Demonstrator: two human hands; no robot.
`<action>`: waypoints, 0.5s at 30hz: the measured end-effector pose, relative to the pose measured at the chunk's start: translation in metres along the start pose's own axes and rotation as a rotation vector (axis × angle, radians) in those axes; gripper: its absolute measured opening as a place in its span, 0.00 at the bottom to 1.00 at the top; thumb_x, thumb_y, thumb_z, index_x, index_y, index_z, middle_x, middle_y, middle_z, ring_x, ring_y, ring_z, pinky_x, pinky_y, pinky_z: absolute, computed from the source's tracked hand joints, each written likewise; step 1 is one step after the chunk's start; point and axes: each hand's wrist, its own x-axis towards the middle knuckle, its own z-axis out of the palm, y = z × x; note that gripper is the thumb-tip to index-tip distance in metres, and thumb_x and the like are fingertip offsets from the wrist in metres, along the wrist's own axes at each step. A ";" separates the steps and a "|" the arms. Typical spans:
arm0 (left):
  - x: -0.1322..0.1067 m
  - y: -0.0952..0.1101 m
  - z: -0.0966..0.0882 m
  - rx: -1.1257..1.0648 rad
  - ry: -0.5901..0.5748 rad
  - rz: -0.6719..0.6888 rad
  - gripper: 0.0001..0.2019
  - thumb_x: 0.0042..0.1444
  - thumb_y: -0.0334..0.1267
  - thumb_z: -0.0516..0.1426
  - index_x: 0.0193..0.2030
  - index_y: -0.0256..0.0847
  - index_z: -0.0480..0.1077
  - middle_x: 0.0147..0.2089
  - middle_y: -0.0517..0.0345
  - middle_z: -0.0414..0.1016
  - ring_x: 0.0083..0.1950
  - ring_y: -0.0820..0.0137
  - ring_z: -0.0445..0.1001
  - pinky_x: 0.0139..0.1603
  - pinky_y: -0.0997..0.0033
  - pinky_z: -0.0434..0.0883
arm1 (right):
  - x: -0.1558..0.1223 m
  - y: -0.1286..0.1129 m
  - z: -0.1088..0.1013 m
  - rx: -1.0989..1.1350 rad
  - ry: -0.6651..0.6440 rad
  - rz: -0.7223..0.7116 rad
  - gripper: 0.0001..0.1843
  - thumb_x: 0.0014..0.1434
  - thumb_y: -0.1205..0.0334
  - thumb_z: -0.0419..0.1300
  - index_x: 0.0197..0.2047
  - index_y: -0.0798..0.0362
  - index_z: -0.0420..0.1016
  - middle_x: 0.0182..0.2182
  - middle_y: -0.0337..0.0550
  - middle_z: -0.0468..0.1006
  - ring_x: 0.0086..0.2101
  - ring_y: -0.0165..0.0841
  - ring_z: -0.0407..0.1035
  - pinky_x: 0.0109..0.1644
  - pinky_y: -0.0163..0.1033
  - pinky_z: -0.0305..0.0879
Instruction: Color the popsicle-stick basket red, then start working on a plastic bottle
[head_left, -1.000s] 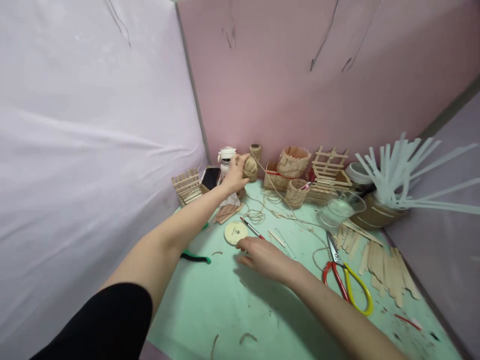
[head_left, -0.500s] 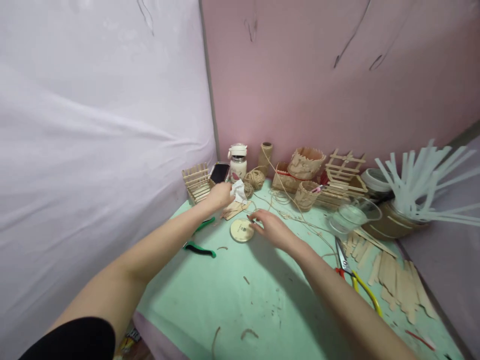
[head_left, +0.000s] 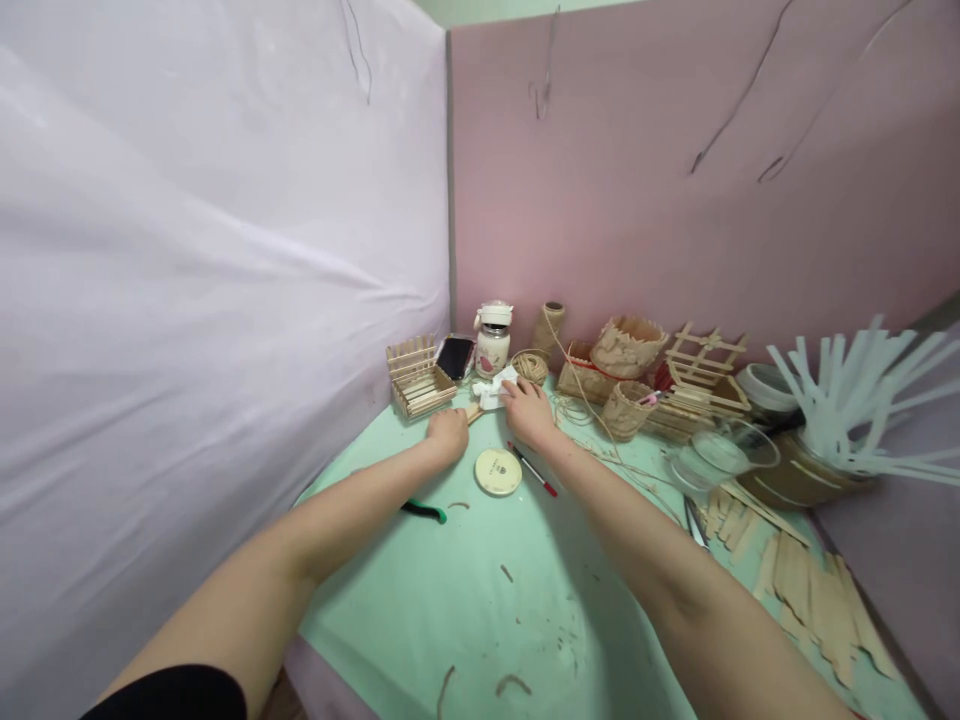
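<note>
Head view: My left hand [head_left: 448,437] is curled into a loose fist with its back toward the camera; the fingers are hidden, so I cannot tell whether it grips the wooden sticks [head_left: 473,412], whose pale ends show just beyond the knuckles. My right hand [head_left: 528,410] is half open, its bent fingertips touching the right part of the white tissue [head_left: 492,394]; whether they pinch it I cannot make out. My left forearm covers most of the pliers, leaving one green-and-black handle [head_left: 425,511] visible; my right forearm hides the scissors' handles, so only the blades [head_left: 696,525] show. Both my arms are cut off by the lower edge. The lettering on the round lid [head_left: 498,472] is too small for me to read. The tissue is crumpled, with raised folds, and lies toward the back of the green table [head_left: 450,580], in front of the white bottle [head_left: 493,350] and beside the ball of twine [head_left: 530,368]. The sticks look flat, narrow and light brown, mostly concealed between my left hand and the tissue.
</note>
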 end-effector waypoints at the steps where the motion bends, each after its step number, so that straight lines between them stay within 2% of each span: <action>1: 0.000 -0.005 -0.001 0.018 -0.002 -0.039 0.19 0.67 0.26 0.51 0.62 0.25 0.71 0.56 0.20 0.79 0.61 0.46 0.81 0.61 0.50 0.75 | 0.000 0.001 0.002 0.010 0.011 0.006 0.27 0.71 0.70 0.48 0.65 0.54 0.78 0.76 0.56 0.65 0.74 0.54 0.52 0.74 0.60 0.48; 4: -0.002 -0.015 -0.005 0.055 -0.018 -0.105 0.19 0.68 0.25 0.49 0.62 0.24 0.70 0.58 0.20 0.78 0.62 0.47 0.80 0.60 0.53 0.74 | 0.004 -0.006 0.004 0.067 0.023 0.005 0.28 0.70 0.69 0.48 0.69 0.54 0.75 0.74 0.57 0.68 0.72 0.55 0.52 0.74 0.61 0.46; 6: -0.004 -0.016 -0.009 0.062 -0.029 -0.102 0.19 0.68 0.25 0.49 0.63 0.24 0.70 0.60 0.21 0.77 0.63 0.48 0.79 0.60 0.56 0.74 | 0.007 -0.013 0.002 0.125 0.054 0.028 0.29 0.71 0.68 0.49 0.71 0.56 0.72 0.73 0.57 0.69 0.71 0.55 0.53 0.74 0.61 0.46; 8: -0.008 -0.015 -0.015 0.059 -0.030 -0.070 0.19 0.70 0.30 0.52 0.64 0.23 0.69 0.63 0.22 0.75 0.65 0.48 0.77 0.62 0.56 0.73 | 0.007 -0.018 -0.006 0.190 0.119 0.069 0.29 0.71 0.67 0.50 0.72 0.57 0.72 0.72 0.56 0.71 0.70 0.54 0.55 0.73 0.58 0.48; 12: -0.022 -0.018 -0.027 0.045 -0.017 0.018 0.28 0.68 0.44 0.60 0.68 0.25 0.67 0.69 0.25 0.70 0.70 0.45 0.72 0.67 0.54 0.70 | 0.002 -0.012 -0.026 0.246 0.242 0.143 0.26 0.71 0.68 0.49 0.67 0.55 0.77 0.68 0.53 0.77 0.66 0.51 0.58 0.70 0.55 0.52; 15: -0.038 -0.024 -0.032 0.035 -0.015 0.052 0.25 0.68 0.44 0.60 0.66 0.28 0.70 0.67 0.29 0.73 0.70 0.45 0.72 0.67 0.54 0.70 | -0.002 -0.001 -0.033 0.212 0.258 0.155 0.23 0.70 0.68 0.52 0.61 0.51 0.82 0.61 0.53 0.82 0.63 0.51 0.62 0.66 0.55 0.56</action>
